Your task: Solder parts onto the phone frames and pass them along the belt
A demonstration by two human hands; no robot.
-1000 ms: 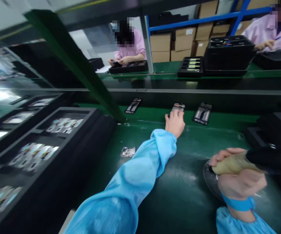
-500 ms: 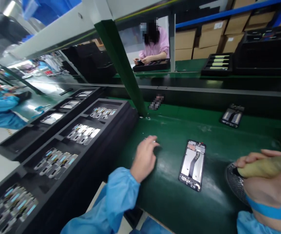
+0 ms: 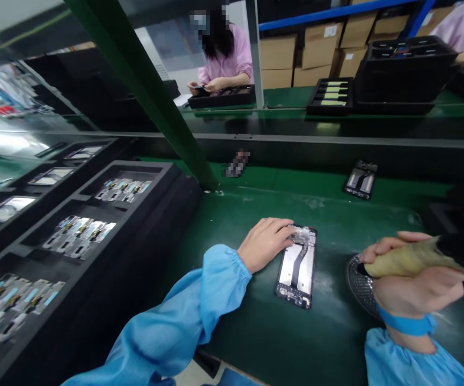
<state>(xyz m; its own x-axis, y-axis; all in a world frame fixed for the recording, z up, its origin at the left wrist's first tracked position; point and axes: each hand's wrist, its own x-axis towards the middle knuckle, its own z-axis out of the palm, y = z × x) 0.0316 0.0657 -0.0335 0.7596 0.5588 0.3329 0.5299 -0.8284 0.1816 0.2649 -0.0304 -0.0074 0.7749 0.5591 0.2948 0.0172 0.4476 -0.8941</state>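
My left hand (image 3: 266, 244) reaches over the top left corner of an opened phone (image 3: 296, 271) lying on the green bench. Its fingertips are closed on a small grey plate (image 3: 301, 235) at the phone's upper end; they partly hide it. The phone's silver inside shows a black ribbon cable (image 3: 299, 264). Off to the right, my right hand (image 3: 409, 287) is wrapped round a thick, yellow-wrapped electric screwdriver (image 3: 406, 260), held nearly level. Below that hand is a round, textured metal dish (image 3: 356, 281), partly covered by it. The screwdriver's tip is hard to make out.
Black foam trays (image 3: 135, 252) with several metal phone parts stand at the left. A slanted green post (image 3: 163, 112) rises behind them. Farther back lies another opened phone (image 3: 360, 179). Across the bench, a person (image 3: 232, 59) handles something small over a black tray.
My left hand has moved right, from bare bench onto the phone's upper end, where a grey plate now shows. My right hand still holds the screwdriver by the dish. The view has swung right.
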